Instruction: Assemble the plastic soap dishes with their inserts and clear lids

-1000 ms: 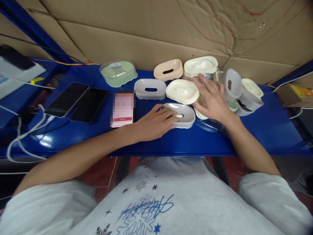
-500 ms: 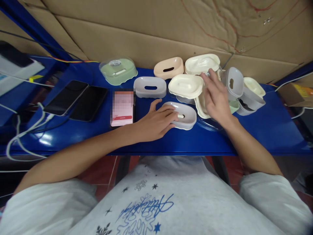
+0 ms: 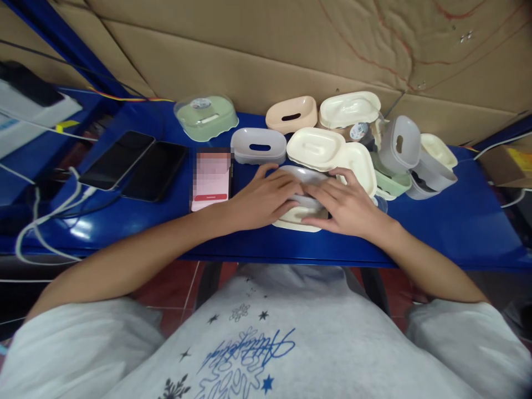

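Surface (image 3: 249,244): blue, with a peach dish (image 3: 305,115) at the back and phones (image 3: 118,160) on my left.
My left hand (image 3: 268,194): curled narrow, gripping the grey dish's left side.
My right hand (image 3: 347,205): gripping its right side, thumb over the cream tray.
Grey dish (image 3: 305,175): between my hands, near the front edge.
Cream tray (image 3: 297,220): under it, partly hidden.

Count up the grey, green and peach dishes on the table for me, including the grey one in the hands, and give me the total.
Grey dishes: 4
Green dishes: 2
Peach dish: 1
Total: 7
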The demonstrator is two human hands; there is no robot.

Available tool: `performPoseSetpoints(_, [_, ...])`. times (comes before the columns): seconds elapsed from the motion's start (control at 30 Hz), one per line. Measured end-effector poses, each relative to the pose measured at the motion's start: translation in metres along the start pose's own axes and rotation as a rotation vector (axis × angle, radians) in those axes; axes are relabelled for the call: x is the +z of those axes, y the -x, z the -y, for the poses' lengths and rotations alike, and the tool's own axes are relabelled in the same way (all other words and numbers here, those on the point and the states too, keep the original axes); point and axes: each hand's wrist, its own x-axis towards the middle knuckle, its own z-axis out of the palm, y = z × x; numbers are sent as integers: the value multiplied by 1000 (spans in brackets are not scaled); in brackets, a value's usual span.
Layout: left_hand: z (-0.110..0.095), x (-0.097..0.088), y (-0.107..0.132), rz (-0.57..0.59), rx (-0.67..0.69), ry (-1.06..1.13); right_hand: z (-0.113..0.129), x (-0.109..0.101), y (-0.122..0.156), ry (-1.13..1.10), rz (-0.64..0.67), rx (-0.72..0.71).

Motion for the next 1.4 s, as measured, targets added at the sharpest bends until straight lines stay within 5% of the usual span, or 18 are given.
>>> performPoseSetpoints(0.2, [0,-24,1,-235,-26,-174,-2,-29,-3,20,-123,15])
performPoseSetpoints(0.33, [-17,-26,2,0,219,-307,-10,-50,2,16,-261,88])
performPoseSetpoints(0.43, [-24,-15,2,173,296,-358,-25,-45,6,147,-121,217])
performPoseSetpoints(0.5, [-21,-7,2,187,268,-383,-38,-36,8,265,-65,286])
performPoseSetpoints(0.67, [8,-8,-3,81,64,-309,-53,-21,9,354,-110,374])
performPoseSetpoints(0.83, [59,-35,-2,-71,-258,-346,-26,-17,6,269,25,327])
performPoseSetpoints(0.93, [84,-46,3,-8,-374,-365,-16,-12,4,218,81,262])
performPoseSetpoints(1.1, [98,-38,6,125,-326,-257,-26,-3,8,168,107,246])
performPoseSetpoints(1.3, [103,-31,1,-22,-222,-124,-30,5,9,118,-27,307])
performPoseSetpoints(1.4, [126,-40,6,-197,-279,-108,-28,10,1,97,-63,325])
